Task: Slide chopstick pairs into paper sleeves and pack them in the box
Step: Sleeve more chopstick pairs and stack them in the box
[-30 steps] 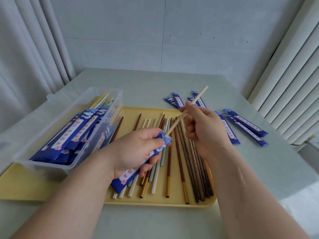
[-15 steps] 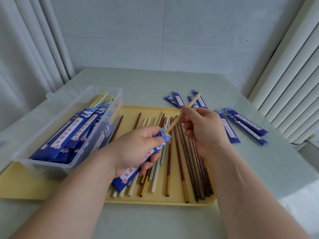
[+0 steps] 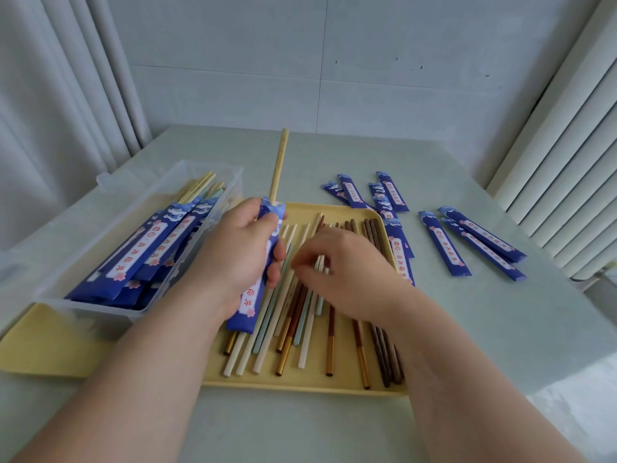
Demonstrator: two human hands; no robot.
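Left hand [image 3: 240, 259] is gripping a blue printed paper sleeve [image 3: 247, 309] above the near-left part of the yellow plastic tray [image 3: 300, 384], fingers curled round its upper half. One pale wooden chopstick [image 3: 279, 162] is sitting in the sleeve mouth, most of its length standing proud and pointing away, so the pair is only half loaded. Right hand [image 3: 347, 275] is reaching down into the loose mixed chopsticks [image 3: 282, 315] on the tray, fingertips at the cream ones; whether it is pinching one or only touching, cannot tell. The clear plastic box [image 3: 213, 164] at left is holding many sleeved pairs [image 3: 150, 242]. Empty blue sleeves [image 3: 444, 243] are lying on the pale bench [image 3: 484, 345] to the right. Risks as judged: picking a mismatched colour from the jumble; the proud chopstick slipping out if the sleeve tilts; the second tip catching and tearing the paper mouth.
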